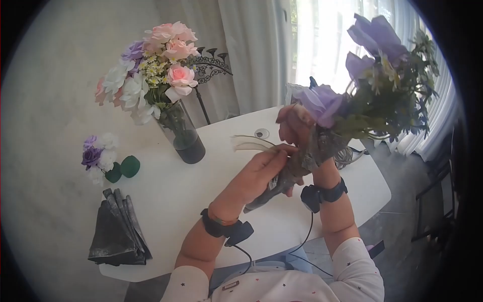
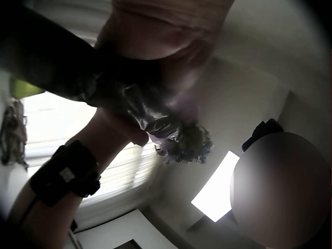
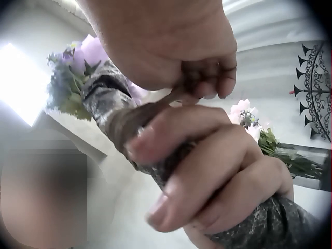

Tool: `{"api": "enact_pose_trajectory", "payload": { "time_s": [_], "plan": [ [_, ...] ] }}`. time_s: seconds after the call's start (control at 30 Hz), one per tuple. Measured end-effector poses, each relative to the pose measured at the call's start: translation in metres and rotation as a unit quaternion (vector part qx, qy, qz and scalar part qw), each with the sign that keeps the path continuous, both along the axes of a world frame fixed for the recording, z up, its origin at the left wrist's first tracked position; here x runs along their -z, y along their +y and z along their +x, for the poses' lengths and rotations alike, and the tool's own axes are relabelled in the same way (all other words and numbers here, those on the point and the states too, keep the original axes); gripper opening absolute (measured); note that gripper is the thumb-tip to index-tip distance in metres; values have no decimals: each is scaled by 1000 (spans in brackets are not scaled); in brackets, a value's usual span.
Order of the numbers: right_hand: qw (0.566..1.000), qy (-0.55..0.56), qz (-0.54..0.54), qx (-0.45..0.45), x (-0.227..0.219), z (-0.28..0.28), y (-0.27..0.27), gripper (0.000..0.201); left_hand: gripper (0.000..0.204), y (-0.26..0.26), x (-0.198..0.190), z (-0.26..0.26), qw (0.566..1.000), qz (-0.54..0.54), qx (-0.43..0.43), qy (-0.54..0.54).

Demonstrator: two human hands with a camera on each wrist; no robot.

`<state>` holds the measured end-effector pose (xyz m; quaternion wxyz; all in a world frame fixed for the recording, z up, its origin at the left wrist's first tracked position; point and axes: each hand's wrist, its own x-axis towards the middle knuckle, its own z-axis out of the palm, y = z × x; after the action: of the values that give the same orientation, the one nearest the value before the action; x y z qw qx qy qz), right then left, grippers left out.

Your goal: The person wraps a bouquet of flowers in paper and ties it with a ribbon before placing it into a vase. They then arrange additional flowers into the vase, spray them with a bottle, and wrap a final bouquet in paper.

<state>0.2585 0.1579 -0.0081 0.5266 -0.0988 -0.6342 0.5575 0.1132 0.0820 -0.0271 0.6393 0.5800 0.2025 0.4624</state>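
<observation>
A bouquet of purple flowers (image 1: 322,103) and green leaves tilts up to the right, its stems bound in dark grey wrapping (image 1: 287,178). The left hand (image 1: 256,176) curls its fingers round the wrapped stems, as the right wrist view also shows (image 3: 223,166). Higher up, the right hand (image 1: 295,126) is partly hidden behind the bouquet; its curled fingers (image 3: 207,80) pinch the wrapping's edge in the right wrist view. Thin pale strands (image 1: 254,143) stick out to the left by the left hand's fingertips. In the left wrist view the wrapping (image 2: 148,111) looks dark and shiny.
A glass vase (image 1: 188,146) of pink, white and purple flowers stands at the back of the white table (image 1: 166,216). Small purple and white flowers (image 1: 98,153) and folded dark sheets (image 1: 118,229) lie on the left. A coil of cord (image 1: 344,157) lies beyond the right wrist.
</observation>
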Motion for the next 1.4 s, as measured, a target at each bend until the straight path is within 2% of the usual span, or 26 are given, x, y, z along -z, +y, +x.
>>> {"api": "enact_pose_trajectory", "payload": {
  "time_s": [0.03,0.07,0.17,0.23,0.27,0.3,0.33,0.37,0.4,0.43,0.47,0.5,0.57,0.67,0.7,0.73,0.77,0.8,0.83,0.9,0.93,1.0,1.1,1.27,1.33,1.4],
  "plan": [
    [989,-110,-94,-25,-13,7,-14,10,40,-2,1,4,1000,1,0,-1],
    [989,-111,-94,-25,-11,6,-16,10,40,-4,0,7,1000,-18,7,-19],
    [996,-67,-45,-38,-2,3,-14,20,42,-6,3,9,996,-39,33,-68],
    [989,-76,101,-71,7,0,-1,22,42,-7,3,7,996,5,29,-85],
    [983,-107,122,-88,8,2,8,17,42,-5,1,4,996,5,31,-84],
    [983,-106,122,-87,10,4,8,17,43,-2,-1,-2,999,16,-11,-46],
    [978,-161,135,-9,11,6,7,14,43,-1,-2,-4,998,28,-53,-9],
    [963,-215,146,69,9,6,5,11,43,-2,-4,-3,998,28,-53,-8],
    [947,-200,213,133,12,6,7,11,43,-4,-7,0,985,59,-163,24],
    [947,-200,213,134,7,12,5,11,43,-6,-8,1,957,88,-271,56],
    [900,-337,228,160,-5,20,-2,12,42,-3,-7,1,936,128,-320,65],
    [833,-466,239,181,-12,27,-6,13,42,1,-4,-1,936,127,-321,64],
    [841,-436,273,165,-15,37,-12,15,40,10,3,-7,889,188,-403,111],
    [892,-319,289,137,-32,47,-32,9,39,13,7,-6,874,212,-416,135],
    [893,-316,288,139,-32,45,-34,9,39,14,10,-5,866,227,-421,146],
    [910,-242,310,132,-33,40,-37,8,39,16,14,-2,866,229,-419,150],
    [921,-166,331,125,-33,36,-39,9,39,17,18,2,838,259,-448,173],
    [925,-167,324,104,-34,34,-42,16,39,17,20,6,808,288,-475,195],
    [926,-164,322,105,-31,29,-42,16,39,15,20,8,808,289,-474,198],
    [903,-200,343,163,-20,18,-35,31,40,8,15,14,869,251,-401,145],
    [898,-221,341,171,-16,15,-32,34,40,5,12,17,869,250,-402,146],
    [892,-224,350,179,-12,11,-30,33,44,2,6,21,904,161,-391,61],
    [895,-217,347,179,-5,3,-25,27,47,5,15,17,921,114,-373,11],
    [907,-220,311,181,19,-14,-13,15,47,23,57,10,906,108,-409,31],
    [896,-246,311,201,36,-21,-6,10,46,27,78,3,894,112,-431,50],
    [904,-264,286,180,56,-23,1,10,40,25,96,-6,905,10,-398,149]
  ]
}}
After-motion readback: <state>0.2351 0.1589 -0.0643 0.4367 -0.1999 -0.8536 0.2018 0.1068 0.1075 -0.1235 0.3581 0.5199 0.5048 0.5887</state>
